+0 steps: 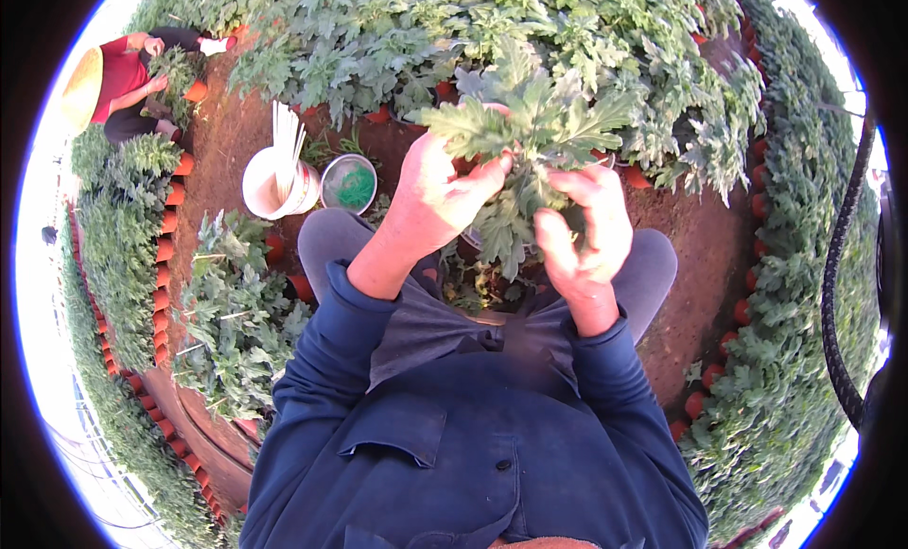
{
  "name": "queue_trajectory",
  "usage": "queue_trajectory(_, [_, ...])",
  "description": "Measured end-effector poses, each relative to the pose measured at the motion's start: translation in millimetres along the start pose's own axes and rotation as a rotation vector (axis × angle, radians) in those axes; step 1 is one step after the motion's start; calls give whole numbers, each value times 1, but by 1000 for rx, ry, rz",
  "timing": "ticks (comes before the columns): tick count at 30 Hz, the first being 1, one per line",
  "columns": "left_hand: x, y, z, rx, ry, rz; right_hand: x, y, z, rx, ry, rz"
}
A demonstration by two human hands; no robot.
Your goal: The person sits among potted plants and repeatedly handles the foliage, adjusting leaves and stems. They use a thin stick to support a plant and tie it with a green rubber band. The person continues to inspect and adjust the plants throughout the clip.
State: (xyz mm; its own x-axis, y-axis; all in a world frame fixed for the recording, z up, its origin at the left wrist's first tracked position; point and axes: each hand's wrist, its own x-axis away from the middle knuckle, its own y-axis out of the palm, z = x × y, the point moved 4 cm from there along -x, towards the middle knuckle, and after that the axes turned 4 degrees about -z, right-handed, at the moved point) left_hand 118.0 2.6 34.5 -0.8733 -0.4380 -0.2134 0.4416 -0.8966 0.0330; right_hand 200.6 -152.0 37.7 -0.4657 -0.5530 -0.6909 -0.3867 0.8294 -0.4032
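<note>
In front of me stands a leafy potted plant, looking like a chrysanthemum (525, 116), its lobed grey-green leaves spread between my hands. My left hand (443, 194) pinches it near the top of the stem with thumb and fingertips; leaves hide part of these fingers. On the other side is my right hand (592, 226), thumb and fingers apart, index fingertip against the lower leaves. Foliage and my hands mostly cover the plant's pot, down between my knees.
A white bucket (306, 189) of thin white sticks (284, 148) stands left, beside a round bowl (326, 187) holding green pieces (356, 187). Dense potted plants (340, 45) line the far side. At upper left a person (120, 77) in a straw hat handles another plant. A black cable (837, 265) hangs right.
</note>
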Motion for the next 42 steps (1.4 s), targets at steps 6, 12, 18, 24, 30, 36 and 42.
queue_trajectory(6, [7, -39, -15, -130, 49, 246, 32, -28, 68, -580, 435, 481])
queue_trajectory(12, [44, -62, -95, -35, -338, 402, 81, -13, 142, -515, 964, 292])
queue_trajectory(18, [52, -96, -100, -220, -273, 269, 160, 22, 202, -455, 784, -39])
queue_trajectory(24, [45, -212, -96, -428, -312, 329, 160, 36, 191, -568, 1126, 91])
queue_trajectory(30, [72, -329, -202, -997, -389, 506, 214, 16, 218, 596, 293, -567])
queue_trajectory(36, [52, -349, -229, -1381, -418, 588, 180, 18, 192, 560, 855, -629])
queue_trajectory(42, [62, -352, -226, -1651, -354, 272, 179, 23, 189, 450, 482, -405])
